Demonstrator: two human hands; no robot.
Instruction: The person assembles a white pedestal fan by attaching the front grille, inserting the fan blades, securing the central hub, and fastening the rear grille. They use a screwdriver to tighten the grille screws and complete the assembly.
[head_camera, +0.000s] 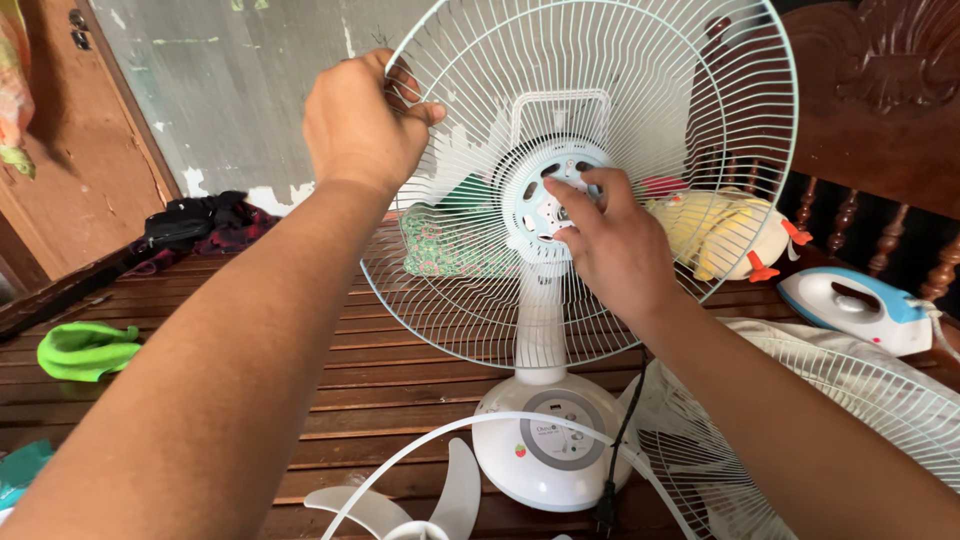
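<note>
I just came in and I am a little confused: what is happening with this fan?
A person has a white table fan standing on a wooden slatted surface. The left hand grips the rim of the rear grille, while the right hand touches the motor hub. The fan blade and front grille lie detached nearby.

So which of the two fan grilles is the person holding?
The upright rear grille mounted on the fan stand: the left hand grips its rim, the right hand touches its hub. The other grille lies flat, untouched.
</note>
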